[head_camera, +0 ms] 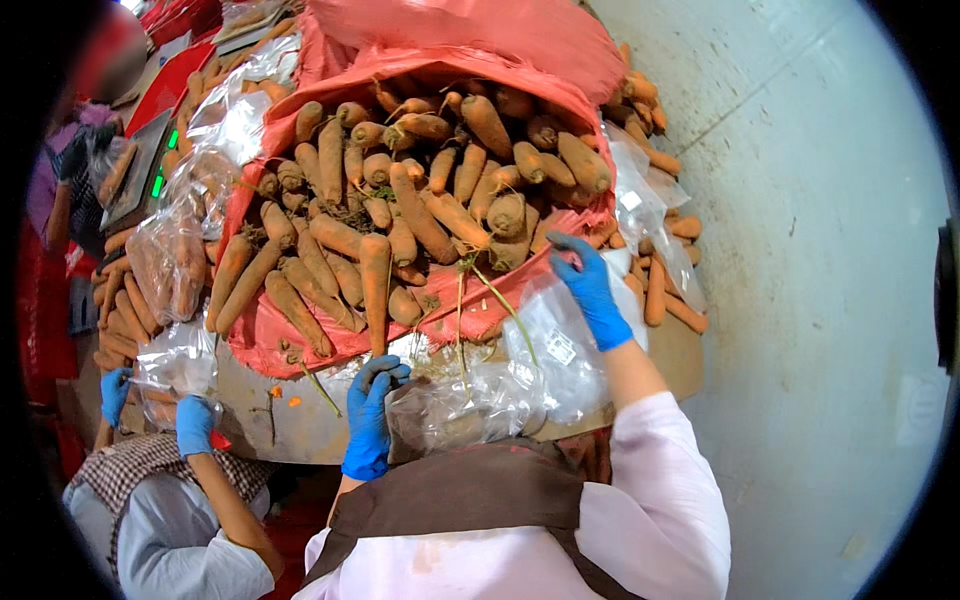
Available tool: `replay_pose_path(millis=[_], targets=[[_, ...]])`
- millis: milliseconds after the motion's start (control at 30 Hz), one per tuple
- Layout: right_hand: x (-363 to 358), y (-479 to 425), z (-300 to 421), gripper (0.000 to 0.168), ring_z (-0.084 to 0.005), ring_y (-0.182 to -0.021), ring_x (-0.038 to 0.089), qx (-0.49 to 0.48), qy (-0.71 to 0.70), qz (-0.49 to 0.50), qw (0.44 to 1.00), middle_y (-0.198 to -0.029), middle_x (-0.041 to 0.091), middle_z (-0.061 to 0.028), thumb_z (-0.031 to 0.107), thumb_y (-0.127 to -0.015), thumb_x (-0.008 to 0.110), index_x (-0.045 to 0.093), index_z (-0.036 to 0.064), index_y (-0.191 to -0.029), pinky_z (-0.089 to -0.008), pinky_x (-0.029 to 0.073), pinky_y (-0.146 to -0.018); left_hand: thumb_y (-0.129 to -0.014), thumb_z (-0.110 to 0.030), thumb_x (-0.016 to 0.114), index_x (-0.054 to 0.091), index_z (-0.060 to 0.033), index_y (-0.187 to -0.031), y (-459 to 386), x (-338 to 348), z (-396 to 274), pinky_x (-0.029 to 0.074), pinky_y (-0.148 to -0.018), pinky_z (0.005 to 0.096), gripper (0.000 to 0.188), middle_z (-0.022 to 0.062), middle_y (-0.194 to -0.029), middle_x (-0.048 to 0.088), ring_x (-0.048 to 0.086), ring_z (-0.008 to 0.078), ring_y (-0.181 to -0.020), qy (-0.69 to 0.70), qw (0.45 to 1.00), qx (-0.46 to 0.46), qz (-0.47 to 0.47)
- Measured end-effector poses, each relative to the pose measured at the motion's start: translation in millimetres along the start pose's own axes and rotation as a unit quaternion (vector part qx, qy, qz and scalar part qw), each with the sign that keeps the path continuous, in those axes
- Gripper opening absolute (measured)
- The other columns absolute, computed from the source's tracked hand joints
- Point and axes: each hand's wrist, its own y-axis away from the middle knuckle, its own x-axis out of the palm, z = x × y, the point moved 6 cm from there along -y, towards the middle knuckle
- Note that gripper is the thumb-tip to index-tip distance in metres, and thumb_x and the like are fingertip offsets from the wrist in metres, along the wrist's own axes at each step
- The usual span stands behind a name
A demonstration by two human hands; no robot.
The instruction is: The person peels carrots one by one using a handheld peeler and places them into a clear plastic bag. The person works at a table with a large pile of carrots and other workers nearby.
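My left hand [370, 420], in a blue glove dirty at the fingertips, is closed around the thin lower tip of a soil-covered carrot [375, 281]. The carrot points away from me, its thick end over the heap of carrots [450, 180]. That heap spills from the mouth of a red woven plastic sack [352, 56] lying on the table. My right hand [591, 292], gloved too, is at the sack's near right rim with its thumb and fingers apart; I see nothing between them. Beneath its wrist lie clear plastic bags [559, 367], one bearing a printed label.
Left of me, a person's blue-gloved hands [193, 426] handle a clear bag [176, 367]. Filled carrot bags [169, 262] and a scale [139, 176] with green lit digits are further up. Loose carrots [660, 296] lie right. Stalks [517, 322] cross the table's [300, 435] near part.
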Motion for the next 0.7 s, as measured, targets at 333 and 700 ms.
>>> replay_pose_path(millis=[333, 700], targets=[[69, -66, 25, 0.078, -0.0304, -0.095, 0.057, -0.086, 0.389, 0.079, 0.914, -0.122, 0.047, -0.0111, 0.012, -0.057, 0.077, 0.041, 0.018, -0.127, -0.0371, 0.048, -0.078, -0.088, -0.012, 0.048, 0.056, -0.0001, -0.103, 6, -9, -3, 0.045, -0.080, 0.0302, 0.021, 0.0085, -0.089, 0.061, 0.058, 0.0168, -0.083, -0.009, 0.999, 0.006, -0.034], [-54, 56, 18, 0.046, -0.0070, -0.042, 0.036, 0.176, -0.390, -0.161, 0.890, -0.091, 0.059, -0.0070, 0.012, -0.077, 0.063, 0.048, -0.001, -0.118, -0.0194, 0.028, -0.037, -0.088, -0.011, 0.048, 0.055, 0.0005, -0.103, 3, 32, -10, 0.044, -0.082, 0.0281, 0.020, 0.0073, -0.093, 0.060, 0.057, 0.0151, -0.087, -0.035, 0.997, -0.023, 0.063]])
